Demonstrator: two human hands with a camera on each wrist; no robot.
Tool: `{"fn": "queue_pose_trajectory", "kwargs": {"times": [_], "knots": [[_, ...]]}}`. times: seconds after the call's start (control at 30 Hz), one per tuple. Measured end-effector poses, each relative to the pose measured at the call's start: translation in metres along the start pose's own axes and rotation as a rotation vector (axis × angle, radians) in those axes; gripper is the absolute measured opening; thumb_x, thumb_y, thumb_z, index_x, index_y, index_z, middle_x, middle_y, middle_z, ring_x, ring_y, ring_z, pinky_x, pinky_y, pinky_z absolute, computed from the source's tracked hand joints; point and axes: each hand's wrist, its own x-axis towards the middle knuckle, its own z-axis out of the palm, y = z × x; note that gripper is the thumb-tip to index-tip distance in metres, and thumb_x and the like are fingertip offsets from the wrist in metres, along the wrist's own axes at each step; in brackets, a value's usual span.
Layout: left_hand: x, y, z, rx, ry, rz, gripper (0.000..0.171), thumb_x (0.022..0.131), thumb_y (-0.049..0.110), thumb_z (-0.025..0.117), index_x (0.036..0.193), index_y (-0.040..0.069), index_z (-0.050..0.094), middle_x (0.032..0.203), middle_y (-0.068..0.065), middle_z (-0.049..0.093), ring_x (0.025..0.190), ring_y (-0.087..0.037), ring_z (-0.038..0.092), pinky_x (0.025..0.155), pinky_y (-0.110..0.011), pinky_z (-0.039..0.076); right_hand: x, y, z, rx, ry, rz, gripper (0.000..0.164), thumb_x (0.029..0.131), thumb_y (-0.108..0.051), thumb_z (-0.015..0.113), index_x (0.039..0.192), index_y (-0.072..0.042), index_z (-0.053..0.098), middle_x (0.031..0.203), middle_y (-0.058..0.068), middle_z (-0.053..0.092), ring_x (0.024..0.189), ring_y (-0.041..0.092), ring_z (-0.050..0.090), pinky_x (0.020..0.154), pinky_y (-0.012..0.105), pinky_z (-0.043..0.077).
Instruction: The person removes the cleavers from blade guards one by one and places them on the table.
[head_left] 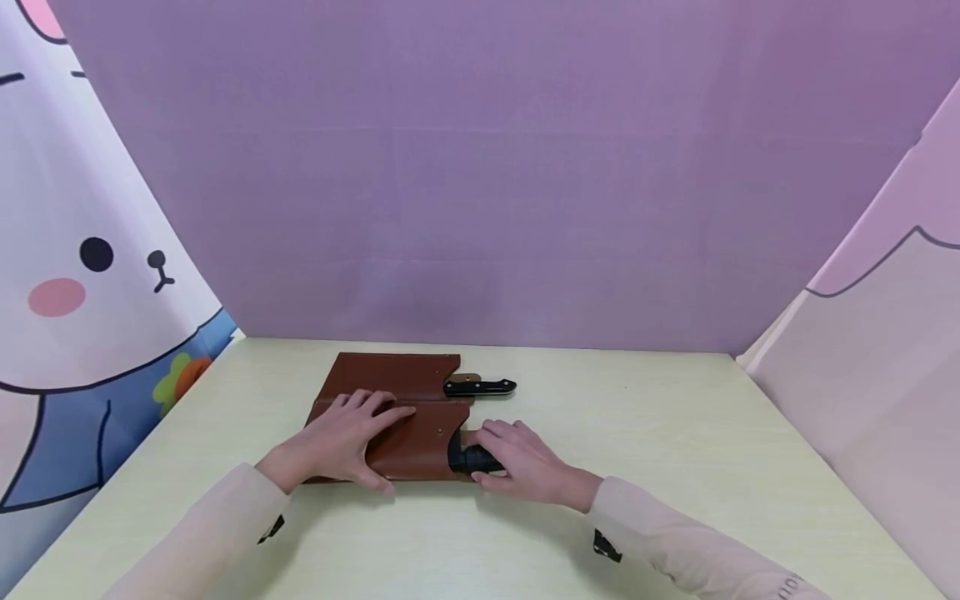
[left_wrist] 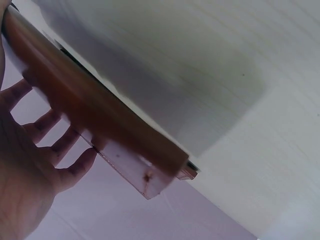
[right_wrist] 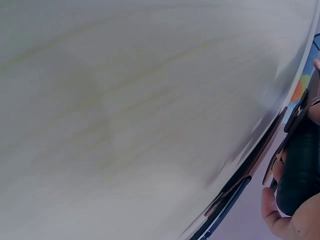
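Note:
A brown leather knife case [head_left: 423, 442] lies spread on the table, with two pocket-like halves. My left hand [head_left: 341, 443] rests on the near half, fingers spread over the leather. At that half's right opening my right hand [head_left: 531, 467] grips a thick black handle [right_wrist: 298, 167]; whatever it joins is hidden inside the leather. From the far half sticks out a knife [head_left: 487, 388] with a riveted black handle, its blade out of sight. The left wrist view shows my left fingers [left_wrist: 75, 167] against the case's brown leather [left_wrist: 95, 107].
The pale wood-grain table [head_left: 675, 433] runs back to a purple backdrop [head_left: 525, 167]. A cartoon-printed cloth [head_left: 90, 333] hangs on the left, and a pink and white cloth [head_left: 892, 358] on the right.

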Motion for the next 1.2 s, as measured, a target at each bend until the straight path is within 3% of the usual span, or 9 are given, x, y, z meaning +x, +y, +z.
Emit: {"fn": "queue_pose_trajectory", "kwargs": {"times": [0.5,1.2], "knots": [[0.0,0.004,0.0,0.008,-0.022,-0.017,0.104,0.053,0.08,0.062,0.139,0.026,0.039,0.133,-0.01,0.041,0.115,-0.032,0.042,0.089,-0.056,0.036,-0.005,0.002,0.001,0.001,0.022,-0.008,0.028,0.081,-0.034,0.064,0.103,-0.019,0.057,0.09,-0.009,0.054,0.077,0.004,0.043,0.065,0.018,0.031],[-0.003,0.002,0.003,0.032,0.011,-0.012,0.105,0.052,0.082,0.061,0.138,0.026,0.04,0.132,-0.01,0.042,0.114,-0.031,0.043,0.088,-0.056,0.037,-0.013,0.005,0.001,-0.006,0.075,-0.017,0.027,0.079,-0.032,0.065,0.102,-0.019,0.059,0.092,-0.009,0.056,0.076,0.004,0.044,0.066,0.019,0.032]]}}
